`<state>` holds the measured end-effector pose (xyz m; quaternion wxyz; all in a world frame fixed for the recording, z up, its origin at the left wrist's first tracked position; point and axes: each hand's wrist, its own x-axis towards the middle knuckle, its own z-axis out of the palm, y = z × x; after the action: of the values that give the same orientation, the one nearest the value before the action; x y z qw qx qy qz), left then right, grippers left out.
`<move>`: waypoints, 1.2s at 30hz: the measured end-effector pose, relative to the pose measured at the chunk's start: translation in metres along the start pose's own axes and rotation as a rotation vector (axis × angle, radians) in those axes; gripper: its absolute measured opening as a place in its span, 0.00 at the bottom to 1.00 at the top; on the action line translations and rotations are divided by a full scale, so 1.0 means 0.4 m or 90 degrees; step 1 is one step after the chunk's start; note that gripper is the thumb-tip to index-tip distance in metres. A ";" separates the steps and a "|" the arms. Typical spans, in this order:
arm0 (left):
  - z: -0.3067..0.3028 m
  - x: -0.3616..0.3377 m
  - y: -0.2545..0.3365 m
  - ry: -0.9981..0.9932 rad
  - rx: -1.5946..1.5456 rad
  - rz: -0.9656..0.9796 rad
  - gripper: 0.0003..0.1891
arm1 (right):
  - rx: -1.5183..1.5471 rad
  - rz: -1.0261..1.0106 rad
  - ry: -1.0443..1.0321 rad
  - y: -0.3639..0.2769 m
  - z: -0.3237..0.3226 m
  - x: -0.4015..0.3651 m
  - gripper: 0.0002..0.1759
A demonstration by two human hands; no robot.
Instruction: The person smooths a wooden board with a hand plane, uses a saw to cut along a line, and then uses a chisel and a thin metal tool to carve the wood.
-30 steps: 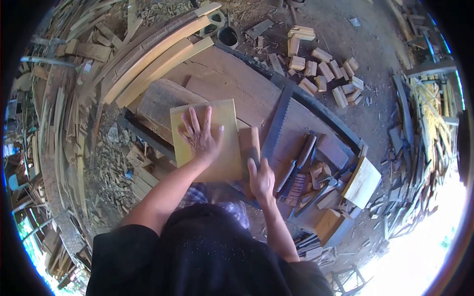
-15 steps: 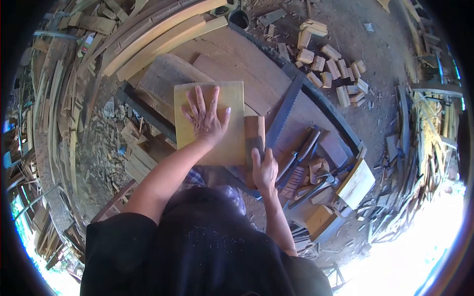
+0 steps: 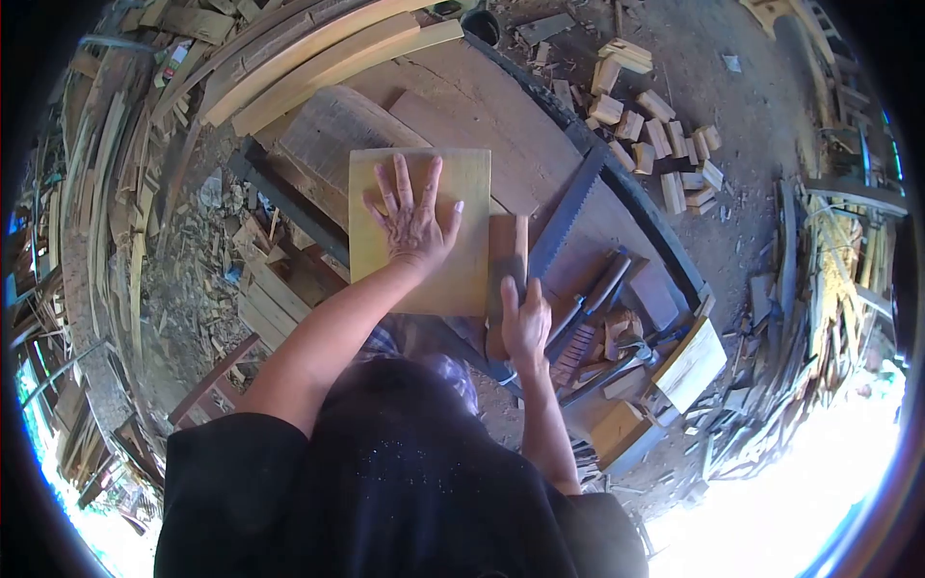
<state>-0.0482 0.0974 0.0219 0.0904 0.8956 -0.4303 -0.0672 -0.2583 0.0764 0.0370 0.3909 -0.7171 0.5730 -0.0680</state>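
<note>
Yellow wood catches my eye first from where I stand: in the head view, a squarish board (image 3: 467, 279) lies near the centre of the frame. The left hand (image 3: 414, 231) rests flat on its face, fingers spread and grasping nothing, likely so that the palm's weight steadies the board over a wide patch.

Just beside the board's right edge, the right hand (image 3: 527, 323) grasps a long wooden block (image 3: 508, 231) with a dark band across it. The thumb lies along the block and the fingers curl round its far side, probably for control; I cannot tell whether block and board touch.

Right of centre, a toothed saw blade (image 3: 570, 212) lies slanting across the bench (image 3: 472, 91), apart from both hands. Lower right of it, handled tools (image 3: 609, 279) sit bunched together, perhaps so they are within easy reach.
</note>
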 end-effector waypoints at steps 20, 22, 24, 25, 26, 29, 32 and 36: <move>-0.020 0.003 0.007 0.005 -0.012 -0.003 0.40 | -0.020 -0.084 0.073 -0.154 0.012 0.284 0.29; -0.027 0.002 0.020 -0.024 -0.020 -0.038 0.40 | -0.029 -0.091 0.055 -0.128 -0.009 0.206 0.29; -0.019 0.002 0.014 -0.025 -0.033 -0.029 0.40 | -0.006 -0.049 -0.001 -0.041 -0.017 0.070 0.28; -0.013 0.004 0.007 -0.026 -0.034 -0.024 0.39 | 0.018 -0.040 -0.011 -0.002 -0.017 0.021 0.28; -0.010 0.005 0.004 -0.030 -0.033 -0.032 0.39 | 0.021 -0.021 0.000 -0.003 -0.017 -0.003 0.28; -0.008 0.002 0.010 0.002 -0.001 -0.014 0.40 | -0.037 -0.020 0.011 -0.072 -0.008 0.130 0.30; -0.017 0.000 0.006 -0.027 -0.017 -0.031 0.40 | -0.035 -0.059 0.035 -0.144 0.014 0.333 0.32; -0.006 0.002 0.013 -0.011 -0.030 -0.027 0.39 | 0.015 -0.008 -0.043 -0.055 -0.012 0.138 0.29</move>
<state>-0.0512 0.0940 0.0251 0.1063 0.9017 -0.4100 -0.0868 -0.2256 0.0267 0.0350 0.4178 -0.7181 0.5540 -0.0533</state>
